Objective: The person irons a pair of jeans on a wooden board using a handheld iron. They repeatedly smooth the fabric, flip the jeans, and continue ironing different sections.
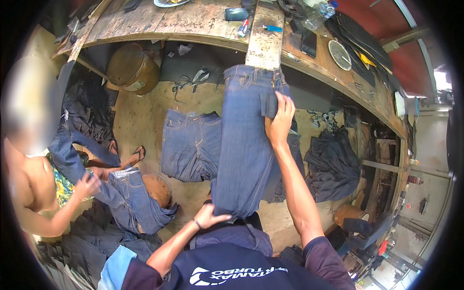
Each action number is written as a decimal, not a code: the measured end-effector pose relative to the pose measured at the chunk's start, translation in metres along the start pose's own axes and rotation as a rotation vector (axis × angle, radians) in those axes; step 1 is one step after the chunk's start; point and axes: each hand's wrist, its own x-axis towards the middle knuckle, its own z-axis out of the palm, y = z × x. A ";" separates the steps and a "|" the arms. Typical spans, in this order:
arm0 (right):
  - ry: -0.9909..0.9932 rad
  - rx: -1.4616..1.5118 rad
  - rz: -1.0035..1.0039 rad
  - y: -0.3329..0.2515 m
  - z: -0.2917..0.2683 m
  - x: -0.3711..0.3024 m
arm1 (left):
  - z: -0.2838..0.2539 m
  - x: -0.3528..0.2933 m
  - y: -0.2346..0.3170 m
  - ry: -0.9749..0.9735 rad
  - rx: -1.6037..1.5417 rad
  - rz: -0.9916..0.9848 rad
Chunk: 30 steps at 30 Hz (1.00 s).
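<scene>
A pair of blue jeans [244,140] is stretched lengthwise in front of me, its waistband over the near part of a narrow wooden plank [263,50]. At the lower end of the jeans my left hand [209,216] grips the fabric, thumb stretched across it and the other fingers partly hidden. My right hand [280,118] is closed around a small dark block-like pad [268,105], which lies against the jeans just below the waistband on the right. Another pair of jeans [191,145] is spread on the floor, left of the pair I hold.
A long wooden table [193,24] curves across the far side, bearing a phone [308,42], a blue lighter [273,28] and a round lid [340,54]. At left another person handles jeans [128,193]. Dark garments [333,164] are heaped at right; a rusty drum [133,67] stands under the table.
</scene>
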 end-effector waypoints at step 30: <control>-0.003 0.004 0.267 -0.038 -0.038 -0.094 | -0.182 0.215 0.200 0.599 0.935 0.597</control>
